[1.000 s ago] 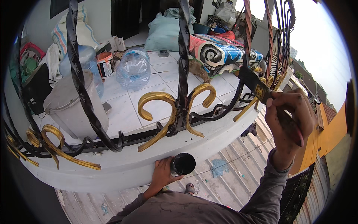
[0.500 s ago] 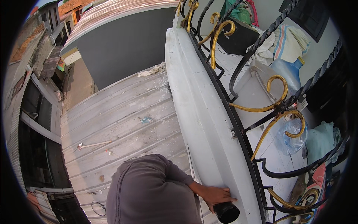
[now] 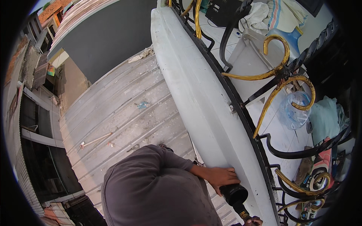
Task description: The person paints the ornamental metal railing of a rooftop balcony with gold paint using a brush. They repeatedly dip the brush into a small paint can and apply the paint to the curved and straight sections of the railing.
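My left hand (image 3: pixel 222 179) reaches out of a grey-brown sleeve (image 3: pixel 151 184) and is closed on the side of a black cup-like container (image 3: pixel 235 194). The container is round and dark inside, and it sits over the pale ledge (image 3: pixel 211 124). At the lower edge, only part of my right hand (image 3: pixel 255 221) shows. Its fingers are closed on a paintbrush (image 3: pixel 243 214), whose dark end lies close to the container's lower rim. Whether the brush touches the rim I cannot tell.
Along the ledge runs a black iron railing with gold scrolls (image 3: pixel 277 75). Behind it are a grey bin (image 3: pixel 250 52), a blue water jug (image 3: pixel 288 37), a clear plastic bottle (image 3: pixel 294 111) and bags. Left of the ledge lies a ribbed metal roof (image 3: pixel 124 113), with a stick (image 3: pixel 96 140) on it.
The view has shifted, and my left hand with the black container appears higher in it. My right hand with the paintbrush has come into view at the lower edge.
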A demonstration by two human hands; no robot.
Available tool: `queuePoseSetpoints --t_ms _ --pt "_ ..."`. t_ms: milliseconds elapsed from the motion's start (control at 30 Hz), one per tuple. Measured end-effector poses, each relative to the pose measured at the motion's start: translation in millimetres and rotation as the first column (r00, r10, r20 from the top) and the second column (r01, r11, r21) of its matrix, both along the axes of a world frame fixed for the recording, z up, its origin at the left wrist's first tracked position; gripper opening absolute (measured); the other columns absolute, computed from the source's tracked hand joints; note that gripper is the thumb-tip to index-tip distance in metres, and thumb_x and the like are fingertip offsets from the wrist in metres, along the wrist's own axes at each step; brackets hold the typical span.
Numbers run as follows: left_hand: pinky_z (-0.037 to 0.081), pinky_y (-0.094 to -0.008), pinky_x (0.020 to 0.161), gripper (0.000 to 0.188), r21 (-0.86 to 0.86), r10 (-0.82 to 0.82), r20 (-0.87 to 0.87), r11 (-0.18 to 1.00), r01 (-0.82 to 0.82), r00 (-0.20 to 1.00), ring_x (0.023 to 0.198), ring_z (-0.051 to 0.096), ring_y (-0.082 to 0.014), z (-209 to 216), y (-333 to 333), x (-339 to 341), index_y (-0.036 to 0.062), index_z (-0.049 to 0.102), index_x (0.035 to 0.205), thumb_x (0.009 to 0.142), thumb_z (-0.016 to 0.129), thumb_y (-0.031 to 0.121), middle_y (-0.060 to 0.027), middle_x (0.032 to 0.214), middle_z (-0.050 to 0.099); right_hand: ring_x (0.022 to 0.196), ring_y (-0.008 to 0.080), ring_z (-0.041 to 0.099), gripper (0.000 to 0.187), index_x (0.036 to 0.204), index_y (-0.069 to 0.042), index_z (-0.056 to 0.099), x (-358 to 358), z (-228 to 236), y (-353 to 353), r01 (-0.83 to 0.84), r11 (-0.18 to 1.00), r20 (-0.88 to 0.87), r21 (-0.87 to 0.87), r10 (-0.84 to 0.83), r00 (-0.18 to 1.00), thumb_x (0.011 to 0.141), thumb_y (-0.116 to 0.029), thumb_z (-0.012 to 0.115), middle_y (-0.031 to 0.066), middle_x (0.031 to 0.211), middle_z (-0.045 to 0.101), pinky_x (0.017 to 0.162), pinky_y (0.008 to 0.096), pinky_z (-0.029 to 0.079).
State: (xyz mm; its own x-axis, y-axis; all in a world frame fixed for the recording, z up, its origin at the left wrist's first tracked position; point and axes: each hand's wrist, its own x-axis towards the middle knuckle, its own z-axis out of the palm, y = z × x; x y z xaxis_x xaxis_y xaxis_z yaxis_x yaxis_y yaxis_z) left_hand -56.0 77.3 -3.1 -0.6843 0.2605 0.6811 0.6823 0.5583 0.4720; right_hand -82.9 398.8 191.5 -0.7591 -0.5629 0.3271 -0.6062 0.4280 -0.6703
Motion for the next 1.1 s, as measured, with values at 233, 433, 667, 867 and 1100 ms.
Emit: queuePoseSetpoints --t_ms 233,433,667,867,1100 --pt "0.035 -0.0426 0.1 0.113 -0.001 0.046 -0.065 0.999 -0.046 0.997 0.11 0.06 -0.0321 -1.7 2.3 -0.9 -0.0038 0.047 0.14 0.062 0.087 0.067 -0.0171 0.114 0.061 0.065 0.0176 0.061 0.019 0.108 0.002 0.065 1.3 -3.3 -15.5 0.121 0.992 -0.051 -0.041 -0.123 0.991 0.096 -0.012 0.071 0.0158 0.094 0.069 0.057 0.0309 0.053" --pt "0.037 -0.0438 0.101 0.111 -0.009 -0.006 0.011 1.0 0.006 1.0 0.115 0.059 -0.0329 -3.0 2.8 -1.5 -0.0066 0.045 0.142 0.067 0.085 0.065 -0.0183 0.12 0.06 0.065 0.0188 0.063 0.008 0.092 0.006 0.073 12.8 0.9 -43.3 0.266 0.963 0.078 -0.043 -0.263 0.962 0.089 -0.002 0.071 0.0164 0.097 0.071 0.048 0.0297 0.052" --pt "0.037 -0.0427 0.099 0.114 -0.075 0.035 0.004 0.997 -0.035 0.999 0.109 0.059 -0.0308 -0.4 3.6 -1.8 -0.0075 0.046 0.142 0.067 0.083 0.07 -0.0174 0.118 0.059 0.064 0.0184 0.061 0.011 0.089 0.007 0.075 8.1 5.2 -46.1 0.203 0.974 0.054 -0.096 -0.199 0.979 0.089 -0.004 0.072 0.0155 0.098 0.072 0.041 0.0285 0.048" --pt "0.037 -0.0428 0.098 0.114 -0.066 0.065 -0.105 0.995 -0.072 0.992 0.108 0.059 -0.0297 0.0 0.9 0.1 -0.0076 0.047 0.142 0.067 0.083 0.071 -0.0152 0.118 0.06 0.066 0.0188 0.063 0.012 0.092 0.007 0.075 5.9 12.6 -51.0 0.146 0.988 0.04 -0.057 -0.144 0.989 0.089 -0.005 0.073 0.0152 0.098 0.072 0.039 0.0287 0.046" --pt "0.037 -0.0434 0.099 0.114 -0.065 0.042 -0.017 0.997 -0.043 0.999 0.108 0.06 -0.0302 2.9 1.3 -0.9 -0.0069 0.047 0.14 0.064 0.084 0.071 -0.0151 0.115 0.062 0.071 0.0218 0.066 0.017 0.096 0.005 0.077 -10.3 10.4 -51.2 0.087 0.995 -0.034 0.046 -0.085 0.996 0.09 -0.011 0.076 0.0148 0.101 0.074 0.052 0.0345 0.054"
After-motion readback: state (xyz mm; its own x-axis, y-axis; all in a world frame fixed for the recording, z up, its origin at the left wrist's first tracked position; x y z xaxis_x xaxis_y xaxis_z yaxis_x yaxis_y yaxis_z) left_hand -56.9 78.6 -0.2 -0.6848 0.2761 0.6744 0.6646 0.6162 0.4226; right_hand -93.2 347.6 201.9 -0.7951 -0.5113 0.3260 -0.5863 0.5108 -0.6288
